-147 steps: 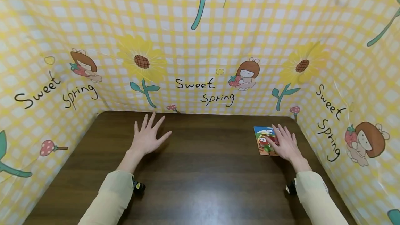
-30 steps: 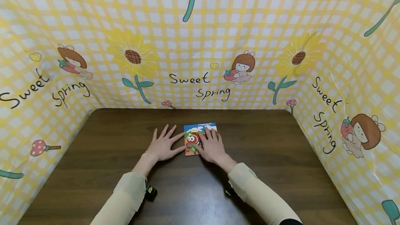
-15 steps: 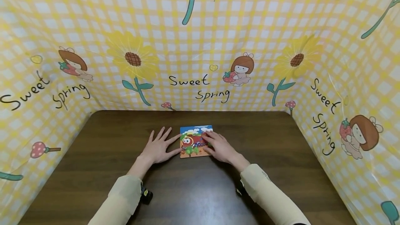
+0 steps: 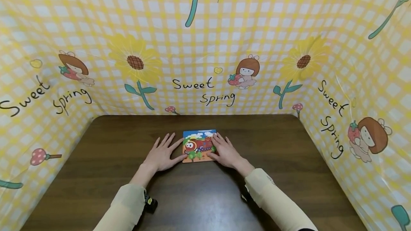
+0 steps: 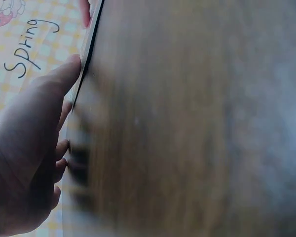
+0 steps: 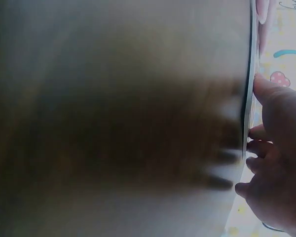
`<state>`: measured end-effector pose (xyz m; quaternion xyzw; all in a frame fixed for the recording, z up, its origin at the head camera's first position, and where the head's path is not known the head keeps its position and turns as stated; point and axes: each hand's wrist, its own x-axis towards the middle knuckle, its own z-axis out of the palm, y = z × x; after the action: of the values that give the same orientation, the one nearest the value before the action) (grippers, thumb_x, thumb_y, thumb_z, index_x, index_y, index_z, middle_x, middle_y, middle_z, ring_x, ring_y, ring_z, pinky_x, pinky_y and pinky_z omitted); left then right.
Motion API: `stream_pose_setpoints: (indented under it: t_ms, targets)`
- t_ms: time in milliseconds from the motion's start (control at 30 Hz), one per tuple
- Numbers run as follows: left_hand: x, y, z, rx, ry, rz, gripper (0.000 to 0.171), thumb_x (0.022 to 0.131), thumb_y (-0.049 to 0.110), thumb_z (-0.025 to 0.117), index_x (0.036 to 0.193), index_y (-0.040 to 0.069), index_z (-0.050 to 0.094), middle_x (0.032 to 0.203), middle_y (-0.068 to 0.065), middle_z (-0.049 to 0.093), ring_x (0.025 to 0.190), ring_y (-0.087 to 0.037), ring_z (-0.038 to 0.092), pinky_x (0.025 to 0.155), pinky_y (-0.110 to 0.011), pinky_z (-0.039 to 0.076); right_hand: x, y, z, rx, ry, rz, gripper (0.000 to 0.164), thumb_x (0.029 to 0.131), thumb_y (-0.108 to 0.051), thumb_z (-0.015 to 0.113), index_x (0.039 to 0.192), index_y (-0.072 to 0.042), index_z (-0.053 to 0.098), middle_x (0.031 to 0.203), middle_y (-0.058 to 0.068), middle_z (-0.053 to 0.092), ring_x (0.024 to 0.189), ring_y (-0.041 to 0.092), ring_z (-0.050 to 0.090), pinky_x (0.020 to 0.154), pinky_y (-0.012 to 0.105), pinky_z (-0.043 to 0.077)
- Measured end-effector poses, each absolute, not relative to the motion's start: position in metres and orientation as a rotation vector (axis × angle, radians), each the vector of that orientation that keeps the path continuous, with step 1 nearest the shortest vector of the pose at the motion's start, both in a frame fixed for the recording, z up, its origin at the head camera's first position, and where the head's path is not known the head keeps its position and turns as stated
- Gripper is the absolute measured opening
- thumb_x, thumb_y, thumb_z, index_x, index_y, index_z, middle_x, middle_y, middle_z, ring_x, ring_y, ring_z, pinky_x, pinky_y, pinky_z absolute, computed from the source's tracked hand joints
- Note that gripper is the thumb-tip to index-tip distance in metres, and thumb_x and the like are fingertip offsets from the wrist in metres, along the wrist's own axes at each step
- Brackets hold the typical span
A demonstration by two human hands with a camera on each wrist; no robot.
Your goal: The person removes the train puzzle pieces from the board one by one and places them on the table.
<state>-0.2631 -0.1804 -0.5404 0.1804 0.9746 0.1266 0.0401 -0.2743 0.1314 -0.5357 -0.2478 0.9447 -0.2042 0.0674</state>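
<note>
A thin square picture board [image 4: 199, 146], printed with a red cartoon train under a blue sky, lies flat on the brown table near its middle. At its left edge my left hand [image 4: 160, 157] rests with fingers spread, thumb and index finger touching the border. On the opposite side, the fingertips of my right hand [image 4: 226, 152] touch the right border and cover a little of it. Both wrist views show only the board's thin edge, with the left thumb [image 5: 69, 71] and the right thumb [image 6: 265, 89] against it.
The dark wood-grain table [image 4: 205, 195] spreads around the board. A yellow checked cloth [image 4: 199, 52] with printed flowers and "Sweet Spring" lettering hangs behind and along both sides. A small black device [image 4: 150, 204] sits at the left wrist.
The board has come from the table's right side to the middle, beside my left hand. My right hand has slid off its top to its right edge.
</note>
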Motion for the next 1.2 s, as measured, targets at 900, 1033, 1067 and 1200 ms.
stream_pose_setpoints:
  t_ms: [900, 1033, 1067, 1200]
  targets:
    - [-0.250, -0.221, -0.544, 0.510, 3.045, 0.378, 0.082, 0.107, 0.072, 0.053, 0.174, 0.028, 0.037, 0.183, -0.015, 0.028, 0.170, -0.048, 0.022, 0.134, -0.076, 0.016, -0.266, 0.086, -0.540, -0.832, 2.945, -0.417, 0.076, 0.113, -0.052, 0.057, 0.169, -0.003, 0.042, 0.179, 0.017, 0.036, 0.169, 0.034, 0.033, 0.134, 0.063, 0.033]
    - [-0.249, -0.225, -0.544, 0.520, 3.045, 0.390, 0.081, 0.107, 0.071, 0.054, 0.174, 0.028, 0.038, 0.183, -0.015, 0.029, 0.170, -0.048, 0.023, 0.133, -0.078, 0.016, -0.265, 0.083, -0.541, -0.849, 2.958, -0.394, 0.076, 0.113, -0.054, 0.057, 0.169, -0.003, 0.043, 0.178, 0.017, 0.038, 0.168, 0.033, 0.035, 0.133, 0.064, 0.034]
    - [-0.249, -0.225, -0.543, 0.520, 3.046, 0.390, 0.081, 0.107, 0.070, 0.054, 0.174, 0.028, 0.038, 0.183, -0.014, 0.029, 0.169, -0.048, 0.024, 0.133, -0.078, 0.016, -0.265, 0.083, -0.541, -0.853, 2.960, -0.393, 0.076, 0.113, -0.054, 0.057, 0.168, -0.003, 0.043, 0.178, 0.017, 0.039, 0.167, 0.033, 0.035, 0.133, 0.064, 0.034]
    - [-0.249, -0.224, -0.542, 0.506, 3.039, 0.400, 0.083, 0.106, 0.071, 0.055, 0.174, 0.026, 0.038, 0.183, -0.015, 0.029, 0.169, -0.048, 0.024, 0.131, -0.081, 0.016, -0.264, 0.080, -0.539, -0.844, 2.957, -0.415, 0.076, 0.113, -0.054, 0.058, 0.168, -0.004, 0.044, 0.177, 0.017, 0.040, 0.167, 0.034, 0.036, 0.132, 0.064, 0.035]
